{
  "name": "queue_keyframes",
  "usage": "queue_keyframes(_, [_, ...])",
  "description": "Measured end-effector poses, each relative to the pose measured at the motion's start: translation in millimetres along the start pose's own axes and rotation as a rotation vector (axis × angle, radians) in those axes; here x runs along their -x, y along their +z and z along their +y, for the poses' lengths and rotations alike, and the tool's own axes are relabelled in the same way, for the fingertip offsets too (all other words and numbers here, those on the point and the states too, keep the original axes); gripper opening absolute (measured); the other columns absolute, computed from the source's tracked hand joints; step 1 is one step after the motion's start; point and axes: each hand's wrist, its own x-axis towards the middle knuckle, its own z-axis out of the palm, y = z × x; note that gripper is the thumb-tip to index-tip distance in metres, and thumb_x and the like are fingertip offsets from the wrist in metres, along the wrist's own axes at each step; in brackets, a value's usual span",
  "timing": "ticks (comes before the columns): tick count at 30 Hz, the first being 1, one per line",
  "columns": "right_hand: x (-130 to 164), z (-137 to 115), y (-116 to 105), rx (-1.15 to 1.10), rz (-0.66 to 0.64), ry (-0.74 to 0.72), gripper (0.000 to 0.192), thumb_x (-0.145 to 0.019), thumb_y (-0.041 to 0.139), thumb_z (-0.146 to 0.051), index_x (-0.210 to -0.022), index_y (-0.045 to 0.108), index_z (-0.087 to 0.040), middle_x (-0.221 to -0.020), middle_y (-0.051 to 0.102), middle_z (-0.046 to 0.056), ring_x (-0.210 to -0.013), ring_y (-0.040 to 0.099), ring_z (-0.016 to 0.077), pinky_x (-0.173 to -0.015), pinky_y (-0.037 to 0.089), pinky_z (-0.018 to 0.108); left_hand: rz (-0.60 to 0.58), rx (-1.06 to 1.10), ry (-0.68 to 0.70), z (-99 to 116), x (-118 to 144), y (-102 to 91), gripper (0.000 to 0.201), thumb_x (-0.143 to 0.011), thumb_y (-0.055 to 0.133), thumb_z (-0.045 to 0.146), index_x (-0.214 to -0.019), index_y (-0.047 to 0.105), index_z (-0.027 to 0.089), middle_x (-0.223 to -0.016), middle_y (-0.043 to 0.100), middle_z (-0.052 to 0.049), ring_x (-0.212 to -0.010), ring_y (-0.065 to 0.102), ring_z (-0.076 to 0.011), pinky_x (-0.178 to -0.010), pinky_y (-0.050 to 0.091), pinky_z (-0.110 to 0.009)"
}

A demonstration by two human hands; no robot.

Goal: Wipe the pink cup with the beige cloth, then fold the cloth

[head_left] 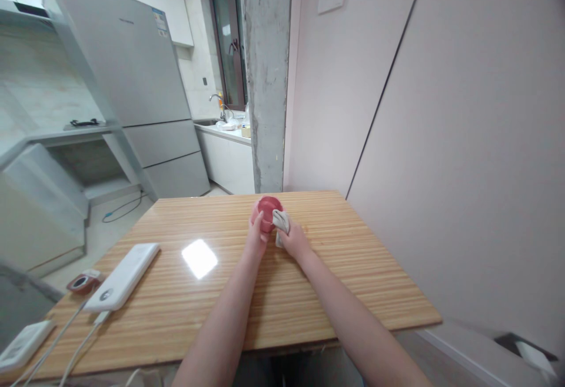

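Cloth [281, 220] partly behind red cup [268, 212]

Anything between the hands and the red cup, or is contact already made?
Nothing visible stands in the way. The left hand already grips the red cup above the wooden table. The right hand presses a pale cloth against the cup's side, so only that cloth lies between it and the cup.

We've got the red cup [269, 210] gripped in our left hand [256, 235] over the wooden table [353, 281], right hand [292, 239] pressing a folded cloth [281, 220] against it.
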Motion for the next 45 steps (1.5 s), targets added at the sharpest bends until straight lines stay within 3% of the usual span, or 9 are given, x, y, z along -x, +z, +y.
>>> queue_keyframes(9, [1,-7,9,-0.115,-0.059,-0.065,0.039,-0.077,0.059,-0.022,-0.116,0.058,-0.02,-0.098,0.068,0.006,-0.089,0.064,0.0207,-0.081,0.05,0.032,0.029,0.087,0.072,-2,0,2.2,0.043,-0.071,0.073,0.036,-0.108,0.056,0.022,-0.087,0.069,0.0,-0.073,0.066,-0.0122,-0.073,0.052,-0.024])
queue_keyframes(14, [-3,9,2,-0.048,0.065,-0.002,0.031,-0.084,0.053,-0.03,-0.113,0.058,-0.02,-0.099,0.066,0.008,-0.09,0.061,0.022,-0.083,0.047,0.034,0.08,0.017,0.0,3,-5,-5.0,0.059,-0.066,0.079,0.035,-0.114,0.046,0.024,-0.109,0.065,-0.005,-0.09,0.066,-0.0184,-0.072,0.056,-0.029])
queue_keyframes(19, [-7,19,-11,0.112,0.016,-0.112,0.028,-0.085,0.053,-0.031,-0.11,0.06,-0.019,-0.094,0.063,0.008,-0.088,0.057,0.0219,-0.081,0.045,0.033,0.093,-0.14,-0.072,5,-6,-5.8,0.054,-0.068,0.077,0.035,-0.112,0.05,0.021,-0.117,0.062,-0.01,-0.097,0.065,-0.0227,-0.072,0.057,-0.035])
queue_keyframes(28, [8,-11,22,-0.067,-0.162,-0.141,0.015,-0.081,0.054,-0.026,-0.09,0.063,-0.019,-0.082,0.064,0.004,-0.075,0.056,0.0178,-0.072,0.046,0.029,0.346,-0.105,0.147,3,-14,-14.0,0.045,-0.071,0.073,0.025,-0.11,0.051,0.021,-0.102,0.064,-0.005,-0.083,0.065,-0.0139,-0.072,0.053,-0.025])
queue_keyframes(30, [5,-6,19,-0.193,-0.037,-0.059,0.02,-0.083,0.052,-0.03,-0.095,0.063,-0.019,-0.086,0.066,0.005,-0.077,0.059,0.0179,-0.073,0.047,0.029,0.326,-0.052,0.123,6,-16,-14.7,0.042,-0.071,0.072,0.026,-0.109,0.053,0.021,-0.1,0.065,-0.004,-0.083,0.065,-0.0144,-0.071,0.053,-0.025])
queue_keyframes(34, [-8,15,2,-0.323,0.448,0.252,0.035,-0.081,0.053,-0.043,-0.103,0.062,-0.018,-0.098,0.069,0.008,-0.092,0.062,0.0218,-0.082,0.047,0.033,0.186,0.024,0.017,8,-15,-9.9,0.039,-0.073,0.068,0.033,-0.107,0.058,0.017,-0.099,0.068,-0.006,-0.09,0.066,-0.0193,-0.076,0.053,-0.03])
queue_keyframes(36, [-14,24,-5,-0.391,0.528,0.402,0.039,-0.079,0.053,-0.049,-0.1,0.065,-0.018,-0.097,0.071,0.008,-0.096,0.064,0.0232,-0.083,0.048,0.032,0.071,0.022,-0.053,6,-13,-6.2,0.042,-0.073,0.067,0.037,-0.107,0.061,0.014,-0.101,0.069,-0.01,-0.097,0.065,-0.0235,-0.082,0.052,-0.035])
queue_keyframes(39, [-19,29,-6,-0.554,0.399,0.501,0.042,-0.078,0.051,-0.055,-0.093,0.069,-0.02,-0.092,0.073,0.005,-0.096,0.066,0.0231,-0.083,0.05,0.032,-0.037,0.0,-0.11,0,-10,-1.9,0.049,-0.072,0.069,0.039,-0.113,0.059,0.014,-0.109,0.068,-0.012,-0.105,0.062,-0.0271,-0.088,0.051,-0.041])
queue_keyframes(45, [-8,15,22,-0.711,0.187,0.444,0.046,-0.075,0.057,-0.058,-0.102,0.068,-0.022,-0.098,0.073,0.004,-0.102,0.064,0.0227,-0.093,0.047,0.035,0.081,0.013,0.058,-12,-10,-1.1,0.049,-0.074,0.07,0.039,-0.118,0.055,0.022,-0.116,0.065,-0.008,-0.108,0.061,-0.0231,-0.092,0.05,-0.036])
